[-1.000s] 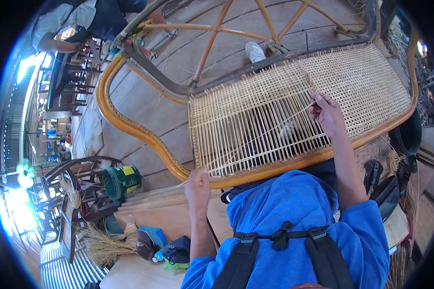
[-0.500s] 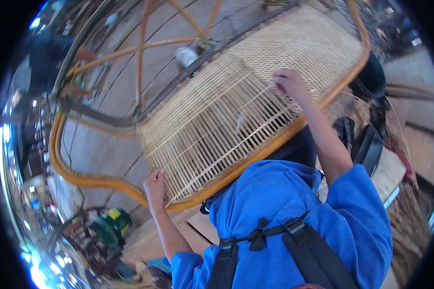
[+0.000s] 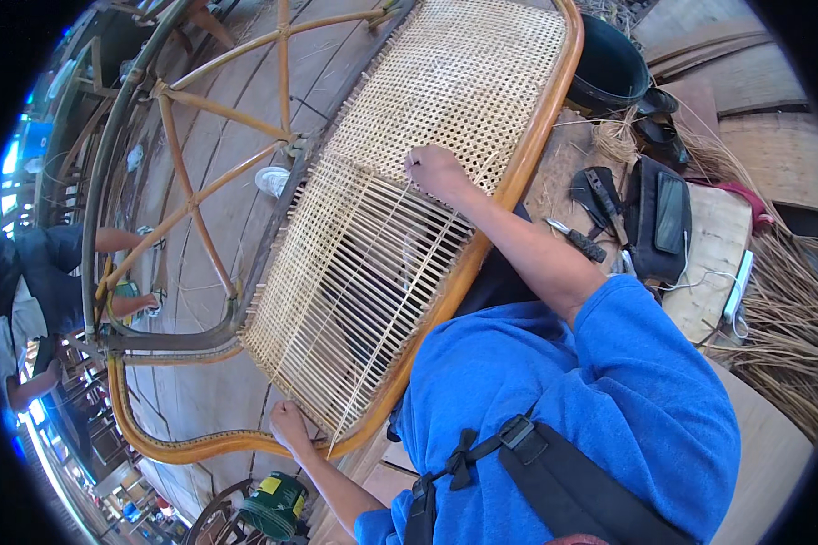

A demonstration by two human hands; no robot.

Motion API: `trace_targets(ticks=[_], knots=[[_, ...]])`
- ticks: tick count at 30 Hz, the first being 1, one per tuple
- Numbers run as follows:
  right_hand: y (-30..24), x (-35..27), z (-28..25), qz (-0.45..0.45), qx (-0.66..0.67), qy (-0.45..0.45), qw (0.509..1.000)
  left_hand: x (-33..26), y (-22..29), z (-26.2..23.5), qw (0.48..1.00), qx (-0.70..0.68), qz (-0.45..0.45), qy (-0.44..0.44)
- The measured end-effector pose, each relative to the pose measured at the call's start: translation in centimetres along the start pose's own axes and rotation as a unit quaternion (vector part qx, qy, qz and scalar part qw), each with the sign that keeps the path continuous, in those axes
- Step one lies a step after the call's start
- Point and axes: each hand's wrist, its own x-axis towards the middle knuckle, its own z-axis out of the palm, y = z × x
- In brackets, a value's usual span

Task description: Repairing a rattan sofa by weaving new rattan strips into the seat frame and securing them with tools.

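Observation:
A half-woven cane panel [image 3: 454, 77] stretches across a curved orange-brown rattan frame [image 3: 509, 191]. Its far part is closely woven with small holes; the nearer part has parallel strands with only a few crossing ones, and gaps show between them. My right hand [image 3: 434, 173] rests on the panel where the close weave meets the open strands, fingers pinched together. At the panel's near left end, beside the frame's edge, my left hand [image 3: 288, 425] is closed. Whatever thin piece either hand may hold is too small to make out.
Rattan bars [image 3: 194, 202] cross at the left, with another person's arm [image 3: 118, 239] beyond. A dark bucket [image 3: 609, 64] stands at upper right. Near my right arm lie a knife-like tool [image 3: 577, 239] and a black pouch [image 3: 659, 218]. Loose cane strands [image 3: 782, 318] are heaped at right; a green bucket [image 3: 273, 505] sits below.
My view has turned, so the frame and panel now stand more steeply and the tools at right show clearly. Both closed hands remain at about the same parts of the panel.

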Motion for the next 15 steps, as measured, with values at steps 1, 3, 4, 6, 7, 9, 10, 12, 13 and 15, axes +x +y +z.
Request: trace_targets(ticks=[1, 3, 4, 6, 7, 9, 10, 12, 13, 15], knots=[[0.1, -0.1, -0.7, 0.061, 0.119, 0.013, 0.991, 0.2, 0.6, -0.1, 0.998, -0.057, -0.001, -0.001], [-0.3, -0.3, -3.2, 0.122, 0.268, 0.046, 0.955, 0.0, 3.3, -0.8, 0.993, -0.116, 0.001, -0.004], [-0.2, -0.2, -5.3, 0.153, 0.324, 0.104, 0.928, -0.1, 4.9, -1.0, 0.975, -0.216, -0.033, -0.025], [1.7, -2.0, -13.2, 0.015, 0.398, 0.281, 0.873, -1.7, 13.5, -3.4, 0.922, -0.381, -0.048, -0.061], [2.1, -4.1, -16.2, 0.039, 0.376, 0.340, 0.861, -3.5, 19.1, -4.7, 0.893, -0.442, -0.046, -0.065], [2.1, -8.2, -19.6, 0.096, 0.368, 0.333, 0.863, -4.7, 23.9, -2.1, 0.842, -0.455, 0.276, -0.091], [2.1, -10.6, -19.8, 0.137, 0.375, 0.275, 0.875, -5.9, 28.3, -1.4, 0.797, -0.463, 0.379, -0.079], [1.4, -14.3, -17.0, 0.199, 0.393, 0.174, 0.880, -8.3, 36.0, -2.6, 0.769, -0.394, 0.475, -0.168], [0.3, -16.1, -15.9, 0.221, 0.460, 0.162, 0.844, -9.3, 38.6, -2.2, 0.767, -0.321, 0.522, -0.188], [-1.3, -17.6, -13.9, 0.248, 0.498, 0.191, 0.809, -10.9, 40.2, -0.1, 0.758, -0.188, 0.584, -0.221]])
